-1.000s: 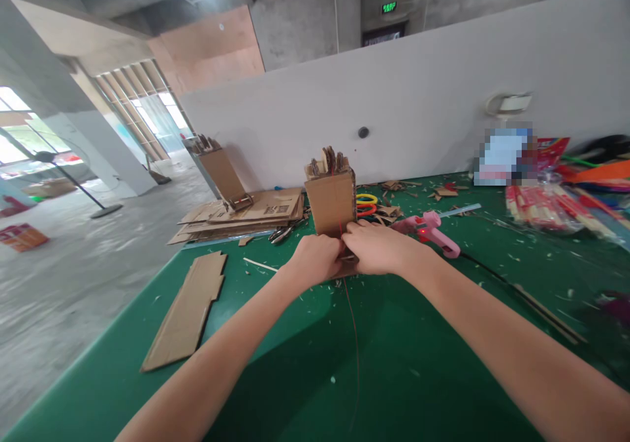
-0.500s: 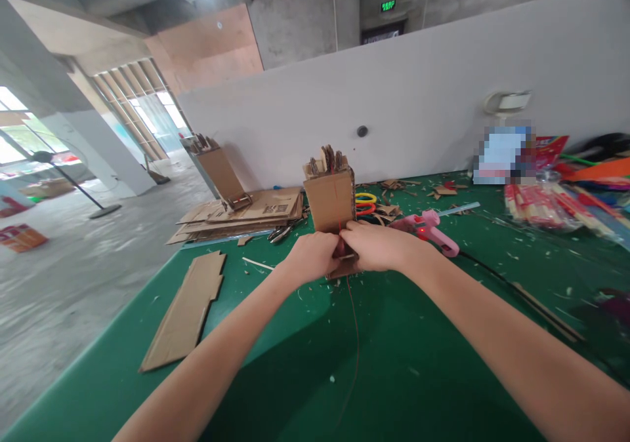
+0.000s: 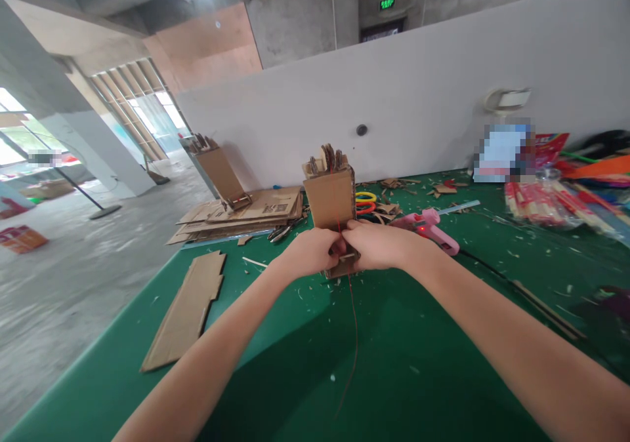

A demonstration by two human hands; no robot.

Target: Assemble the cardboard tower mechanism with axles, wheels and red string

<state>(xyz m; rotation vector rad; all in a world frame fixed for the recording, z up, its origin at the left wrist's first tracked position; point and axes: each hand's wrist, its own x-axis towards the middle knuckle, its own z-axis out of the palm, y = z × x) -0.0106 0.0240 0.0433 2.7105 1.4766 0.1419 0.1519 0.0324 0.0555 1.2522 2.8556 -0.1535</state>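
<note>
A tall cardboard model (image 3: 329, 199) stands upright on the green tabletop, with several rounded cardboard pieces sticking out of its top. A thin red string (image 3: 355, 337) runs down its front face, passes between my hands and trails over the table towards me. My left hand (image 3: 315, 252) is closed at the lower front of the model, thumb and fingers pinched at the string. Opposite it, touching the model's lower right side, my right hand (image 3: 377, 244) is also closed at the string. The fingertips are partly hidden, so the exact grip is hard to see.
A pink hot glue gun (image 3: 436, 232) lies to the right, its cable running along the table. Scissors with yellow and red handles (image 3: 365, 200) lie behind the model. Stacked cardboard sheets (image 3: 266, 207), a second cardboard model (image 3: 221, 173) and a cut cardboard piece (image 3: 187, 311) are on the left.
My left hand has shifted slightly up, and its fingers have turned a little at the string. The hanging string has swayed slightly. The model stays in place.
</note>
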